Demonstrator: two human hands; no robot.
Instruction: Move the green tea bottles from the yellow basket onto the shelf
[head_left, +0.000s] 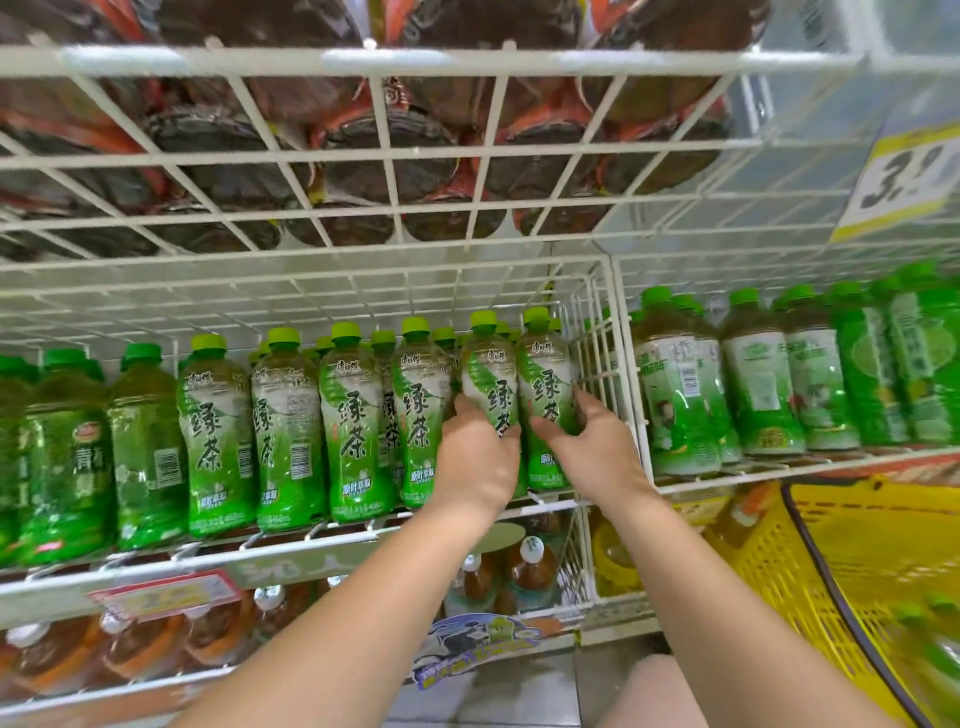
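Now | shelf (208, 566): six green tea bottles (353, 410) upright in the front row | left hand (475, 457): fingers wrap fifth bottle (491, 374) at mid-label | right hand (592, 441): fingers wrap sixth bottle (545, 364), just beside wire divider (597, 332) | one yellow basket (779, 571): far right, lower down.

Large on the green tea bottles (353, 415): 绿茶; lower down, 原叶萃取. On the yellow price sign (906, 176), a black 3; rest blurred.
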